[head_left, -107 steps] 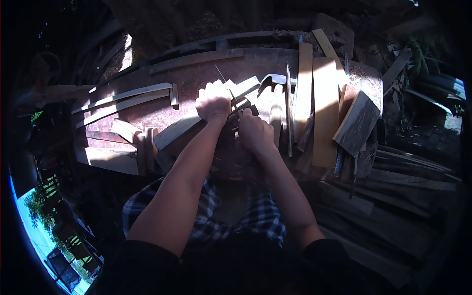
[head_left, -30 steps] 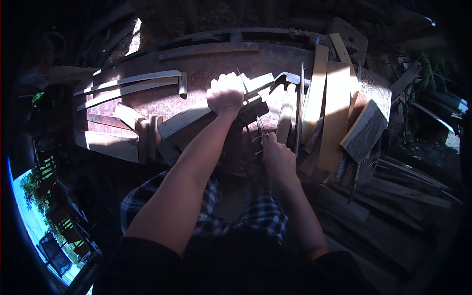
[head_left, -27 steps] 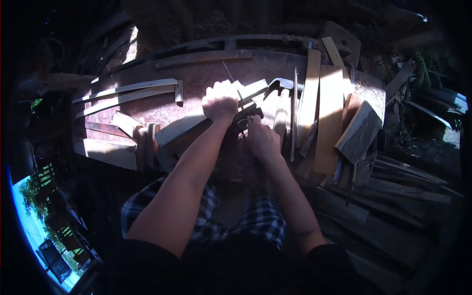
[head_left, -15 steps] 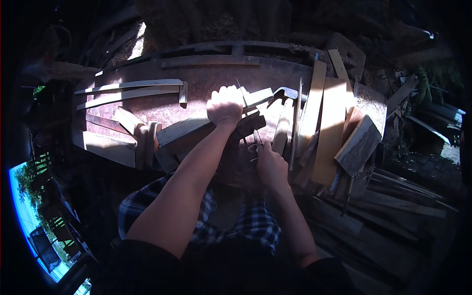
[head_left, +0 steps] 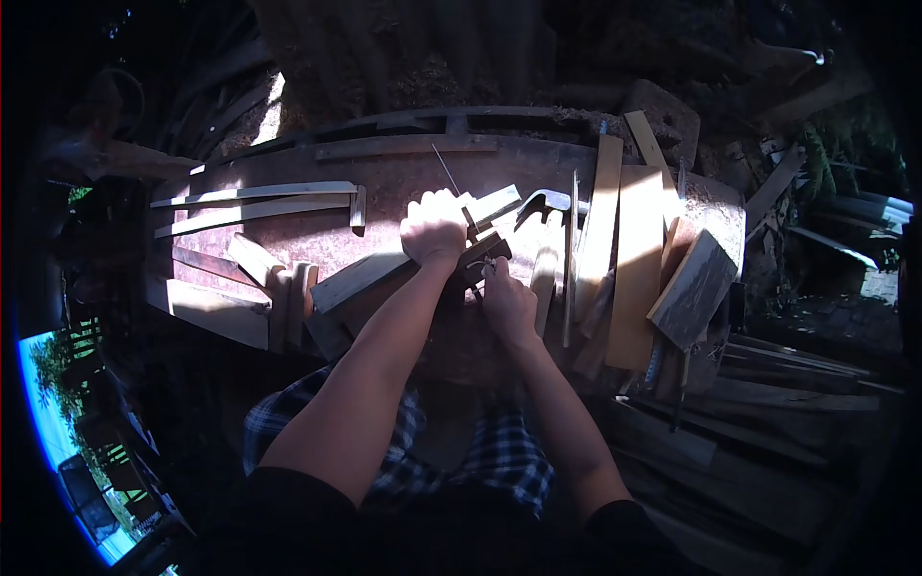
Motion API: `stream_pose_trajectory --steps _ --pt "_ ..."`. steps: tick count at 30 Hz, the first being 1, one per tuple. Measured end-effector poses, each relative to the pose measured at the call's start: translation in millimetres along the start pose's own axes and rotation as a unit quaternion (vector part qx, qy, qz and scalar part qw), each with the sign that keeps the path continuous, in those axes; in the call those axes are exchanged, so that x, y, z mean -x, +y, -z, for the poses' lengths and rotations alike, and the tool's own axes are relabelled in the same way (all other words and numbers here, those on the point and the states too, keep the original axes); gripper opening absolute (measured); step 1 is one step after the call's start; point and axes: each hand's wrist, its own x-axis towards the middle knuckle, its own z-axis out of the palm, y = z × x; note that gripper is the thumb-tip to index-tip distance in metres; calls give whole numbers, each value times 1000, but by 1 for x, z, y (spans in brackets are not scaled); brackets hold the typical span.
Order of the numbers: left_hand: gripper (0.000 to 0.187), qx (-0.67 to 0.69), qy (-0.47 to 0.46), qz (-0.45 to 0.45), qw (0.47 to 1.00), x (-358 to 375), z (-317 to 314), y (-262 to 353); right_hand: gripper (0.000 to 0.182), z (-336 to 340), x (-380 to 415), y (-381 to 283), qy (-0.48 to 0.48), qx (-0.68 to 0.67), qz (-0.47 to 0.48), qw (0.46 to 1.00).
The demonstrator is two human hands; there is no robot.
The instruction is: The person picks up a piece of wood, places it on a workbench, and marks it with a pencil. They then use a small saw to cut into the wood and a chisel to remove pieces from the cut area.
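My left hand (head_left: 432,228) is closed over a small piece of wood (head_left: 496,205) and presses it down near the middle of the bench. Fingers of my right hand (head_left: 509,302) are wrapped round the near end of a thin saw-like tool; its handle is mostly hidden. The tool's narrow blade (head_left: 445,168) sticks out beyond my left hand, pointing away from me. A dark wooden block (head_left: 485,252) lies between my hands, and the blade runs across the wood there. Just right of the wood rests a dark metal hook-shaped tool (head_left: 549,200).
Long boards (head_left: 638,269) and a dark slab (head_left: 693,288) lie on the right of the workbench (head_left: 384,158). Two thin strips (head_left: 259,206) and several offcuts (head_left: 219,312) lie on the left. A thick beam (head_left: 357,280) sits beside my left forearm.
My right hand has moved forward and slightly left, close to the dark block. More of the blade now shows beyond my left hand, which stays on the wood.
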Motion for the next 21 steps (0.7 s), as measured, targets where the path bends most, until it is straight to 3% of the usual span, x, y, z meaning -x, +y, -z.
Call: stream_pose_trajectory --steps 21 --pt "15 -12 -9 -13 1000 -1 0 -1 20 -23 -2 7 61 -25 12 998"
